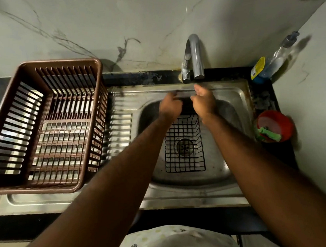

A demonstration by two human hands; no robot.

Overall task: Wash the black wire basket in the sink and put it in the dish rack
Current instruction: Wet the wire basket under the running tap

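Gridded black wire basket (183, 147), maybe wet.

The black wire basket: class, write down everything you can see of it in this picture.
The black wire basket is a rectangular grid of thin dark wire, open at the top, with nothing in it. It sits in the steel sink bowl, and the drain shows through its mesh. Its near end is in plain sight; its far end is hidden behind the left hand and right hand, held close together under the tap. Whether either hand grips it cannot be told. It lies right of the brown dish rack, not touching it.
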